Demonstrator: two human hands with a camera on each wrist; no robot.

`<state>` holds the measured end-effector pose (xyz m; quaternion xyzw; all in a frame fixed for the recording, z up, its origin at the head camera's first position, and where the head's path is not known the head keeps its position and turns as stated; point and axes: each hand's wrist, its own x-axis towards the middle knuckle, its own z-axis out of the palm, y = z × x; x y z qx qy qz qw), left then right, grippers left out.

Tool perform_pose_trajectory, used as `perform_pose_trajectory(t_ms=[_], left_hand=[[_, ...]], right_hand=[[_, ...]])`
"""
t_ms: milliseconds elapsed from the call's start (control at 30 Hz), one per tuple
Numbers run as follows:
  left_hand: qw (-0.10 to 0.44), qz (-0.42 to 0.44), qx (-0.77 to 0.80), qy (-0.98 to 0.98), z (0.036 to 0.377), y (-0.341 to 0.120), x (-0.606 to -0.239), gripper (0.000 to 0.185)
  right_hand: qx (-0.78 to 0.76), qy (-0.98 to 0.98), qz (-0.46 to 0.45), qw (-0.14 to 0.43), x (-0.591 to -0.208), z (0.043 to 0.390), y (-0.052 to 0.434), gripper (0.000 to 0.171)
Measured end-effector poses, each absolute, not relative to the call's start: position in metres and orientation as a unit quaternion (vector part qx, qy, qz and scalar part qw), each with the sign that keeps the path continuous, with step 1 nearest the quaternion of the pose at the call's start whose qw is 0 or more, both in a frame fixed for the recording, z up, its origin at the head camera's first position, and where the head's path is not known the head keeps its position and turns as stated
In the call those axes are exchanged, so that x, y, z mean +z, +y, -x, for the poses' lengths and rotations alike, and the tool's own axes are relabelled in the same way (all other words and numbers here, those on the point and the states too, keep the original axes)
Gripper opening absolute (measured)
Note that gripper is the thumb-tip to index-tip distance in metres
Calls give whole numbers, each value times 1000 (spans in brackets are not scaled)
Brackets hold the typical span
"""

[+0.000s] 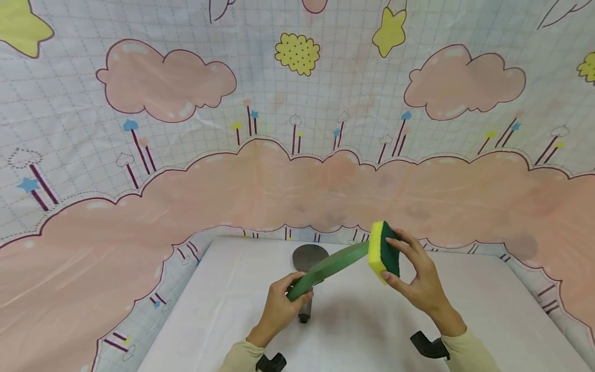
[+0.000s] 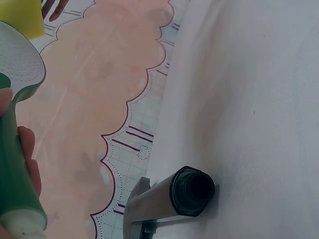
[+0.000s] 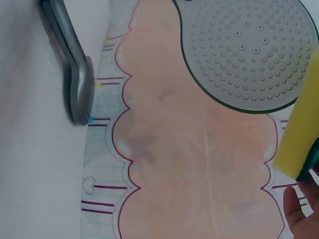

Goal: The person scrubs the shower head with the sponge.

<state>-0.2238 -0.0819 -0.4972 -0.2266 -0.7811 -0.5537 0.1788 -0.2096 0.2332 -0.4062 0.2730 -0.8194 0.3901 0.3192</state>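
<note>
Two hands (image 1: 281, 305) (image 1: 422, 276), sponge (image 1: 378, 253) beside green showerhead (image 1: 334, 264), table's side edges (image 1: 539, 305) well apart

In front of me a white table (image 1: 381, 330) is standing, and one grey shower head (image 1: 309, 258) is lying on it.

A grey shower head (image 1: 310, 257) lies on the white table (image 1: 200, 299), its handle (ending in a black, hollow tip (image 2: 199, 186)) directed toward the viewer. Behind the table rises a patterned cloth (image 1: 302, 186) bearing pink clouds (image 1: 172, 82) and yellow stars (image 1: 389, 32).
</note>
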Motion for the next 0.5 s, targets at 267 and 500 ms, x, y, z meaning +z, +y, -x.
perform_pose_trajectory(t_ms=[267, 500], left_hand=[[150, 203, -585, -771, 220, -81, -496, 39], [148, 183, -583, -777, 221, -79, -497, 41]], right_hand=[[398, -817, -274, 314, -407, 212, 233, 71], [397, -822, -263, 313, -410, 215, 236, 69]])
